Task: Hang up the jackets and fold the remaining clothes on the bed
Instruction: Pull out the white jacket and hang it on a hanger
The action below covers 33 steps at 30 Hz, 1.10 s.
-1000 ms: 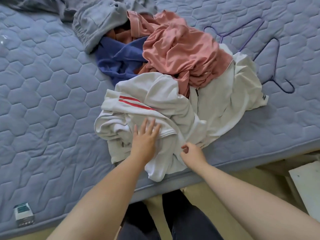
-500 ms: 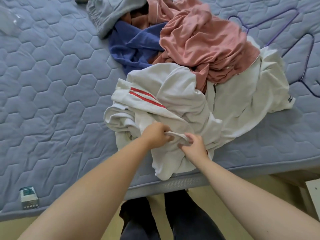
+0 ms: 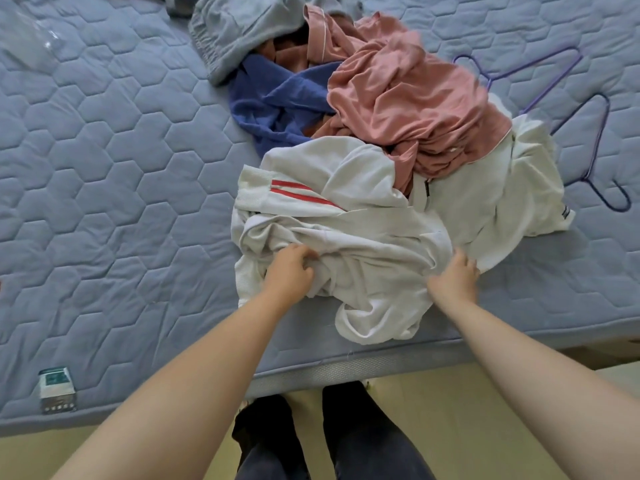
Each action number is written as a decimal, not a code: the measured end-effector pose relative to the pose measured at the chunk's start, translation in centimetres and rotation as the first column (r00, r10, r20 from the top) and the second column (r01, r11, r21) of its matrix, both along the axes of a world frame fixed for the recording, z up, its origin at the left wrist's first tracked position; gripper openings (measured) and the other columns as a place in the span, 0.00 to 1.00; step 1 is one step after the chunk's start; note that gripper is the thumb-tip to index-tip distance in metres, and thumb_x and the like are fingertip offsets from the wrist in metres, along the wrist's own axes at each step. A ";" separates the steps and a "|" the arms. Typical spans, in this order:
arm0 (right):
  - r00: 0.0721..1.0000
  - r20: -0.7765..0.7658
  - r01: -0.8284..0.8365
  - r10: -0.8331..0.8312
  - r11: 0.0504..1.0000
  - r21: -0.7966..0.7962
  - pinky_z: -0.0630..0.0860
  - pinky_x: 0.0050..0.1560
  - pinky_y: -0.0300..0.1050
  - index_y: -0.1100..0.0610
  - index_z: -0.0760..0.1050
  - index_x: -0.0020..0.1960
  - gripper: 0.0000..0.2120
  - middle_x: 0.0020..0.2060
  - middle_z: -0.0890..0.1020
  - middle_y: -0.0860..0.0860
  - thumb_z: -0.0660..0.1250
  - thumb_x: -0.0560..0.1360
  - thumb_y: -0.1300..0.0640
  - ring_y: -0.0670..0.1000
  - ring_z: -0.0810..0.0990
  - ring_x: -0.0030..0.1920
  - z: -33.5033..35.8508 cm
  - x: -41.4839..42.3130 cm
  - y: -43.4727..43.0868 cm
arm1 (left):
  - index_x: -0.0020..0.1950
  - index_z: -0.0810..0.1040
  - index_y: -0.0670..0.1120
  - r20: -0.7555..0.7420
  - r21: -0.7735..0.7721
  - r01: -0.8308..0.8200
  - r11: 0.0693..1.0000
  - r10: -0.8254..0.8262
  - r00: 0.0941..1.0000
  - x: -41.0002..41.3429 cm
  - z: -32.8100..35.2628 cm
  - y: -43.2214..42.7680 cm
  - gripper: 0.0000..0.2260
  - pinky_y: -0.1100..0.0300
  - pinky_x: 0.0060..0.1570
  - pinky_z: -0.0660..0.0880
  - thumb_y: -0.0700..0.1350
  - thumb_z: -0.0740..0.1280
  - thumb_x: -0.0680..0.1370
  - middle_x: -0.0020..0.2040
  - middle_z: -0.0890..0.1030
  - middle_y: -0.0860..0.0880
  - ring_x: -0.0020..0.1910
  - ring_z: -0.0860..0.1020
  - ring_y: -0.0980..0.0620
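Okay, left hand (image 3: 289,271) and right hand (image 3: 453,278) both clench the white jacket (image 3: 363,216) at the bed (image 3: 104,168) edge; I'd find the collar before lifting so the pink garment (image 3: 408,98) doesn't drag.

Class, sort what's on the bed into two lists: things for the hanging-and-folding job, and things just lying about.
For the job: white jacket, pink garment, blue garment, grey garment, purple hangers.
Lying about: small box, clear plastic item.
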State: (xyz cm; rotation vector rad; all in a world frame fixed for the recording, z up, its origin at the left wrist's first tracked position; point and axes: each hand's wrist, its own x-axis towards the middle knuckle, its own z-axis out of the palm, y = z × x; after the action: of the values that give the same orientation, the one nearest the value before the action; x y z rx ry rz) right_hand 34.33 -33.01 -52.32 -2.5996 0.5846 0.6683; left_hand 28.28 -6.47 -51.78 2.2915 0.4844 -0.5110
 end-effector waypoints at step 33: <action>0.713 0.701 -0.224 -0.017 0.941 0.252 0.68 0.65 0.45 0.63 0.65 0.67 0.26 0.62 0.74 0.59 0.63 0.71 0.57 0.58 0.73 0.63 4.6 8.4 6.2 | 0.70 0.70 0.41 0.272 0.309 0.089 0.947 -0.178 0.946 -2.3 -1.7 -1.1 0.33 0.44 0.63 0.68 0.29 0.65 0.64 0.70 0.68 0.38 0.63 0.70 0.35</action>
State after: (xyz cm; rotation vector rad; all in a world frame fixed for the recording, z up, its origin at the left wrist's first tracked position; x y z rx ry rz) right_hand 42.70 -26.80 -47.77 -2.3228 0.0649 -0.2163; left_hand 26.03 -7.56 -53.47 2.6440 0.2672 -0.1571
